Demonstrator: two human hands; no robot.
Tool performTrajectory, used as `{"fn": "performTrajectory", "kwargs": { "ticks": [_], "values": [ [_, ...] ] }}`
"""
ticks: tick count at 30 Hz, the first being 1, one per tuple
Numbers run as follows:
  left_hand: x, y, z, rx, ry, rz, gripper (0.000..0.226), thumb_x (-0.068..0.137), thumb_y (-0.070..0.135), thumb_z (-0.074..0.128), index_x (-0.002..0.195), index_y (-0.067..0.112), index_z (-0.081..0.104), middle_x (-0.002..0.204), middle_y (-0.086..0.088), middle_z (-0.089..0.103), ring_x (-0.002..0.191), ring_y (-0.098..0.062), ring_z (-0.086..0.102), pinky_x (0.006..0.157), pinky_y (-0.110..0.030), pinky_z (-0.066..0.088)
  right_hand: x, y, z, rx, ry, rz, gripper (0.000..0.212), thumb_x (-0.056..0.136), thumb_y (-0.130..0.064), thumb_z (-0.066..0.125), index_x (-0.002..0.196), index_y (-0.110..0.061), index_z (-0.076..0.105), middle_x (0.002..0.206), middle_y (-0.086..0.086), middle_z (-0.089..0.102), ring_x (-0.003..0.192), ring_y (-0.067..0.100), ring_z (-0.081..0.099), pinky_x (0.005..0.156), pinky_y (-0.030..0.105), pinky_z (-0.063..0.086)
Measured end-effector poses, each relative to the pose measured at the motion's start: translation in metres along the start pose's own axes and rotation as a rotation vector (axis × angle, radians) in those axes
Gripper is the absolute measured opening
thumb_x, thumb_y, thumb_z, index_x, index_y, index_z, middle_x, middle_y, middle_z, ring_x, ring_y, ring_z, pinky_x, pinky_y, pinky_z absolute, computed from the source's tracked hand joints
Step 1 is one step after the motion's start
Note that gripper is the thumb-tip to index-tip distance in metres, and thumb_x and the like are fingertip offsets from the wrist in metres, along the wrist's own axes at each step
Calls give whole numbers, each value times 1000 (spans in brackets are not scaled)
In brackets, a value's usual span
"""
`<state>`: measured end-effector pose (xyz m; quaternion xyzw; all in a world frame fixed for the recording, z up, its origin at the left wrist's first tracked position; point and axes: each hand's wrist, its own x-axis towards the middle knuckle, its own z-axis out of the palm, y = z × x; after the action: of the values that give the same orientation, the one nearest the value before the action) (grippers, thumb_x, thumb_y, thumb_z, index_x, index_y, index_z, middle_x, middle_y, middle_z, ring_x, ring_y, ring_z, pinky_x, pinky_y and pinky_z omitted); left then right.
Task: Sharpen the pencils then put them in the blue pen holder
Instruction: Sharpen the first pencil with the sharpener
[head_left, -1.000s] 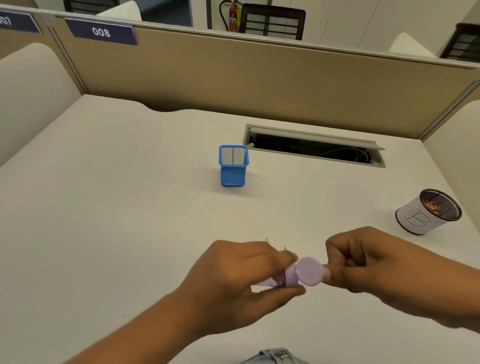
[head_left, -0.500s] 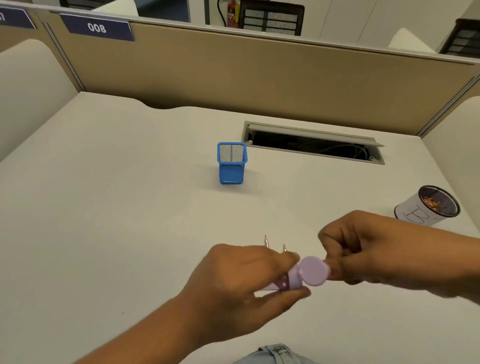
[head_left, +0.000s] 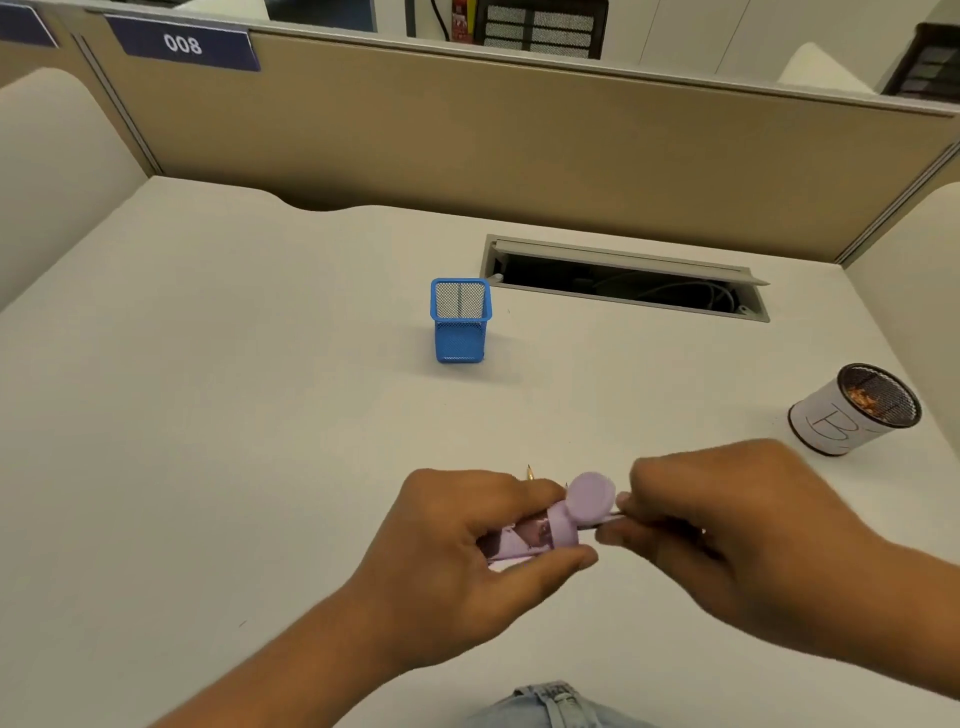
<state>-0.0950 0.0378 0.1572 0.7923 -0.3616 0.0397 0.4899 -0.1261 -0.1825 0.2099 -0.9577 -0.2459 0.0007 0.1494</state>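
A lilac pencil sharpener (head_left: 563, 522) with a round end is gripped in my left hand (head_left: 467, 551) low over the desk's near middle. My right hand (head_left: 727, 525) is pinched on a thin pencil (head_left: 605, 518) that enters the sharpener from the right; most of it is hidden by my fingers. Sharpened pencil tips (head_left: 530, 472) poke up behind my left hand's knuckles. The blue mesh pen holder (head_left: 460, 332) stands upright farther back, centre of the desk, apart from both hands.
A white cup (head_left: 841, 421) with a dark mesh rim and brownish shavings inside sits at the right. An open cable slot (head_left: 623, 278) lies behind the holder. Beige partition walls (head_left: 519, 145) enclose the desk at the back and sides.
Both hands stayed at the near middle, working at the sharpener. The sharpener's round end tilted upward a little, and my right hand shifted slightly lower and closer.
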Motion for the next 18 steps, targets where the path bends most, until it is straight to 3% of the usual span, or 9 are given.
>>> {"fn": "performTrajectory", "kwargs": {
  "ticks": [3, 4, 5, 8, 11, 13, 14, 16, 18],
  "values": [
    [-5, -11, -1, 399, -41, 465, 25, 86, 32, 74, 100, 13, 70, 74, 1, 70, 54, -18, 52, 43, -25, 43, 5, -3, 3, 923, -442, 669, 40, 80, -43, 73, 58, -21, 48, 47, -8, 39, 41, 12, 26, 42, 23, 20],
    [-7, -14, -2, 439, -56, 541, 26, 86, 32, 73, 103, 13, 67, 74, 0, 71, 52, -20, 50, 40, -27, 41, 3, -3, 4, 1097, -561, 801, 39, 80, -40, 74, 56, -21, 50, 46, -3, 38, 42, 13, 23, 42, 22, 17],
    [-8, -15, -2, 429, -72, 561, 27, 86, 32, 73, 104, 13, 65, 75, 0, 71, 51, -20, 49, 39, -27, 40, 1, -4, 6, 1164, -639, 812, 38, 82, -39, 74, 56, -21, 52, 46, -1, 38, 43, 13, 22, 42, 22, 17],
    [-9, -15, -1, 222, -142, 350, 26, 85, 33, 75, 103, 16, 70, 77, 3, 71, 60, -15, 56, 47, -26, 47, -1, -1, 4, 948, -601, 628, 33, 84, -39, 73, 62, -21, 57, 49, -2, 53, 44, 13, 33, 44, 23, 26],
    [-6, -13, 1, 44, -151, 84, 23, 82, 36, 76, 98, 19, 74, 68, 7, 65, 57, 0, 45, 54, -11, 40, -2, 4, -2, 615, -310, 413, 18, 79, -34, 78, 79, -29, 61, 66, -12, 65, 53, 5, 51, 51, 16, 39],
    [-6, -10, 5, -82, -87, -45, 21, 79, 36, 77, 93, 20, 75, 62, 8, 59, 53, 0, 39, 53, -8, 32, -4, 7, -7, 210, -119, 189, 16, 81, -43, 71, 83, -34, 57, 74, -16, 65, 63, 5, 57, 50, 12, 40],
    [-6, -8, 6, -156, -51, -97, 20, 78, 35, 77, 90, 18, 75, 60, 7, 56, 51, -3, 38, 51, -12, 31, -4, 8, -9, 14, -42, 69, 14, 85, -45, 65, 82, -33, 58, 72, -15, 63, 63, 7, 57, 49, 14, 40],
    [-5, -4, 9, -312, -16, -182, 19, 79, 32, 77, 87, 14, 75, 60, 1, 53, 52, -17, 40, 49, -25, 33, -5, 9, -10, -266, 91, -119, 23, 92, -37, 61, 77, -20, 66, 69, -6, 64, 57, 22, 55, 44, 32, 43],
    [-4, -2, 10, -365, 19, -212, 20, 78, 32, 77, 88, 15, 75, 63, -4, 59, 55, -26, 44, 50, -33, 40, -7, 10, -4, -336, 198, -225, 29, 93, -29, 62, 73, -9, 69, 65, 5, 64, 50, 31, 51, 41, 36, 41]
  ]
}}
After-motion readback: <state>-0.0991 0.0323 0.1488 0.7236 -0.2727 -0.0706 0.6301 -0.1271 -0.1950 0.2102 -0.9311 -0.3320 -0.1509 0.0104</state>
